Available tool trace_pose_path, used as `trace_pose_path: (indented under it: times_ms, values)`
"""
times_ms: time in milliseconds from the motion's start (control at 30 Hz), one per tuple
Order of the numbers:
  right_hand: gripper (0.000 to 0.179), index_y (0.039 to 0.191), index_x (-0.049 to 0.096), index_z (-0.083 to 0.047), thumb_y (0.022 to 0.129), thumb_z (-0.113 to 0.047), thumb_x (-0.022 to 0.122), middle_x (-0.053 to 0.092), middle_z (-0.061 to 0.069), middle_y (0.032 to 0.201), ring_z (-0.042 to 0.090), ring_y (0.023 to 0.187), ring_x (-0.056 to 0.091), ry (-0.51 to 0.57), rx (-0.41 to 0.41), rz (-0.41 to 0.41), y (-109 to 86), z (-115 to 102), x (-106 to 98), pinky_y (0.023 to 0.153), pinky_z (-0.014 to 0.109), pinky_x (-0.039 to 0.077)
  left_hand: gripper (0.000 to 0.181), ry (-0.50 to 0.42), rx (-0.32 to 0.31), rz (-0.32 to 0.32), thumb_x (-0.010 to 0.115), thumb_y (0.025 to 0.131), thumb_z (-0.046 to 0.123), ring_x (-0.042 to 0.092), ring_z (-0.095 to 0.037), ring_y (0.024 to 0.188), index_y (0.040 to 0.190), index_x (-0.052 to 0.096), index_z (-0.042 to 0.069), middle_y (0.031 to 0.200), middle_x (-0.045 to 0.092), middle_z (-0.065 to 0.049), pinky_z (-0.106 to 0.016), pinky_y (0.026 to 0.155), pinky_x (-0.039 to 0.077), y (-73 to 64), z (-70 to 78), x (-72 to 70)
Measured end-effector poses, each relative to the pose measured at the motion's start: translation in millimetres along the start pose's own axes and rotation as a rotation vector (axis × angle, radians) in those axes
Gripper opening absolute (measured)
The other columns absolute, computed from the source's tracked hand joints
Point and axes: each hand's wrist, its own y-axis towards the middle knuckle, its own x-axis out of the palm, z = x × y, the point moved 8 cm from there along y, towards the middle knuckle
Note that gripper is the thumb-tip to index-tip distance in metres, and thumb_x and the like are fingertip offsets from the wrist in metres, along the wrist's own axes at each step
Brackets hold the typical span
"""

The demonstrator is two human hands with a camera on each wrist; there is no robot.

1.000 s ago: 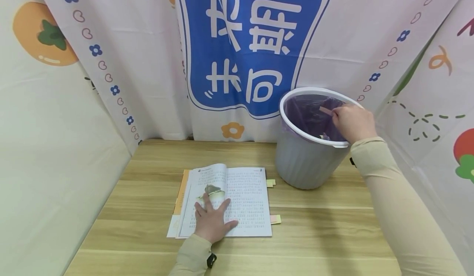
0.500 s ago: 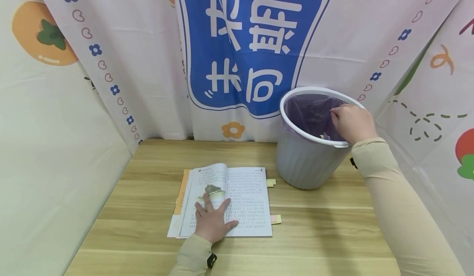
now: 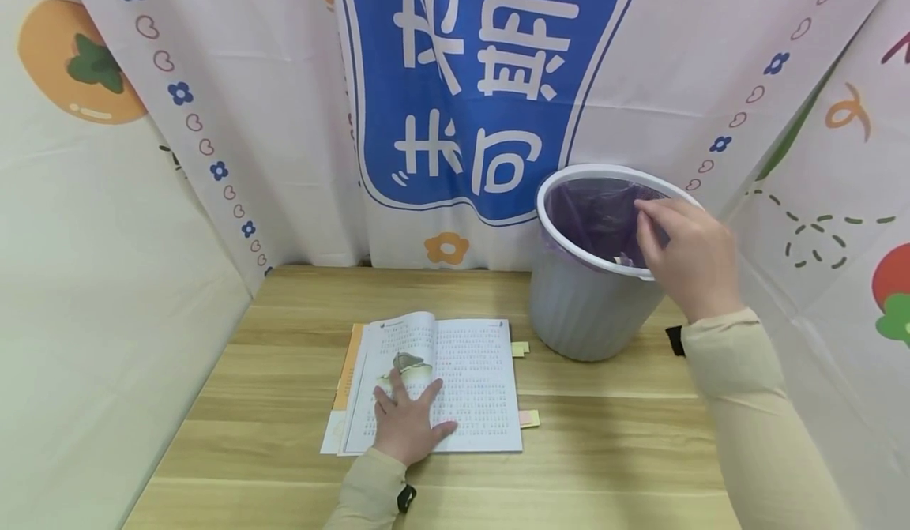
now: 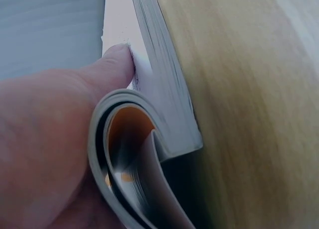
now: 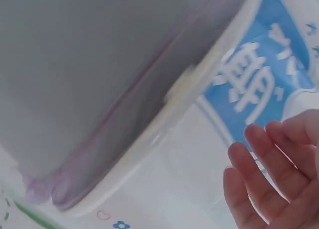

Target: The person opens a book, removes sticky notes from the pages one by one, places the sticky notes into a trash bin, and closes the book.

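Note:
An open book (image 3: pixel 478 380) lies on the wooden table in the head view. My left hand (image 3: pixel 405 429) rests on its left page with the fingers spread straight. The left wrist view shows the thumb (image 4: pixel 112 64) on the page, beside the curled-over pages (image 4: pixel 102 134). My right hand (image 3: pixel 695 257) is above the right rim of a grey bin (image 3: pixel 597 309) lined with a purple bag (image 3: pixel 593 214). In the right wrist view, the fingers of the right hand (image 5: pixel 279 176) are loosely bent and hold nothing. Small paper scraps (image 3: pixel 623 261) show inside the bin.
Yellow and pink sticky tabs (image 3: pixel 529 419) stick out from the book's right edge. The bin stands at the table's back right, near the printed curtain (image 3: pixel 306 119). Wooden tabletop (image 3: pixel 604 451) lies in front of the bin.
A pale pink strip, pinched by my right hand over the bin a second ago, is out of sight. The right hand has drawn back towards the bin's right rim. My left hand has stayed put.

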Motion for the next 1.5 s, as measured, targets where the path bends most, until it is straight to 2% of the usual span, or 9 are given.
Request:
trace_pose_path:
  times_ms: [200,400,600,767,967,1067,1233,1333,1500]
  values:
    - [0.02,0.105,0.076,0.0,0.088,-0.004,0.065,0.074,0.015,0.1,0.036,0.09,0.069,0.131,-0.022,0.121,-44.4,-27,-3,0.081,0.046,0.053,0.077,-0.009,0.0,-0.017,0.068,0.084,0.061,0.013,-0.077,0.125,0.148,0.048,0.024,0.15,0.006,-0.047,-0.078,0.101,0.025,0.3,0.1,-0.2]
    - [0.021,0.104,0.075,0.0,0.088,-0.008,0.063,0.074,0.014,0.101,0.033,0.086,0.07,0.192,-0.026,0.124,-97.1,-44,14,0.079,0.036,0.053,0.078,-0.012,-0.003,-0.023,0.068,0.084,0.061,0.012,-0.077,0.125,0.148,0.047,0.023,0.15,0.006,-0.048,-0.078,0.101,0.023,0.7,-0.1,-0.8]
    - [0.019,0.102,0.074,0.003,0.084,0.001,0.069,0.073,0.017,0.098,0.027,0.077,0.071,0.27,0.064,-0.014,-155.7,-58,48,0.075,0.015,0.054,0.078,-0.009,-0.007,-0.026,0.067,0.084,0.062,0.011,-0.077,0.125,0.149,0.047,0.024,0.15,0.005,-0.047,-0.077,0.102,0.023,0.9,0.8,1.2]
    - [0.018,0.099,0.074,0.005,0.08,0.007,0.074,0.073,0.017,0.094,0.021,0.075,0.071,0.288,0.146,-0.161,-210.7,-68,88,0.066,0.019,0.057,0.078,-0.005,-0.008,-0.026,0.067,0.084,0.062,0.012,-0.077,0.125,0.149,0.047,0.024,0.15,0.005,-0.047,-0.077,0.101,0.024,1.4,2.3,0.2]
    - [0.016,0.097,0.076,0.002,0.082,0.004,0.075,0.074,0.012,0.093,0.017,0.076,0.071,0.284,0.327,-0.301,-263.4,-71,122,0.066,0.024,0.058,0.079,0.011,-0.008,-0.033,0.065,0.084,0.063,0.012,-0.077,0.125,0.15,0.045,0.024,0.15,0.005,-0.047,-0.077,0.101,0.024,2.3,1.0,2.4]
    - [0.016,0.098,0.076,0.002,0.083,0.004,0.074,0.074,0.012,0.095,0.016,0.076,0.07,0.3,0.391,-0.355,-278.2,-73,132,0.066,0.023,0.058,0.079,0.008,-0.013,-0.036,0.065,0.084,0.063,0.011,-0.077,0.126,0.15,0.044,0.025,0.151,0.004,-0.046,-0.077,0.102,0.024,2.9,-0.8,3.9]
    - [0.018,0.104,0.075,0.001,0.086,0.001,0.072,0.073,0.013,0.1,0.015,0.077,0.069,0.33,0.461,-0.433,-287.1,-78,142,0.067,0.025,0.058,0.079,0.004,-0.014,-0.033,0.066,0.084,0.064,0.011,-0.077,0.126,0.15,0.045,0.025,0.151,0.003,-0.046,-0.077,0.102,0.023,3.9,-2.4,5.8]
    - [0.022,0.109,0.073,0.002,0.088,-0.003,0.072,0.072,0.016,0.106,0.021,0.086,0.07,0.329,0.493,-0.514,-290.8,-80,149,0.074,0.032,0.059,0.079,0.008,-0.019,-0.042,0.065,0.084,0.065,0.01,-0.076,0.126,0.15,0.044,0.026,0.151,0.002,-0.046,-0.077,0.102,0.023,3.7,-2.9,7.1]
    - [0.03,0.116,0.07,0.003,0.088,-0.007,0.073,0.069,0.02,0.115,0.036,0.105,0.066,0.297,0.484,-0.621,-293.4,-89,158,0.09,0.048,0.053,0.079,0.009,-0.016,-0.036,0.065,0.084,0.064,0.011,-0.077,0.125,0.15,0.045,0.025,0.151,0.004,-0.046,-0.077,0.102,0.023,3.3,-2.4,6.2]
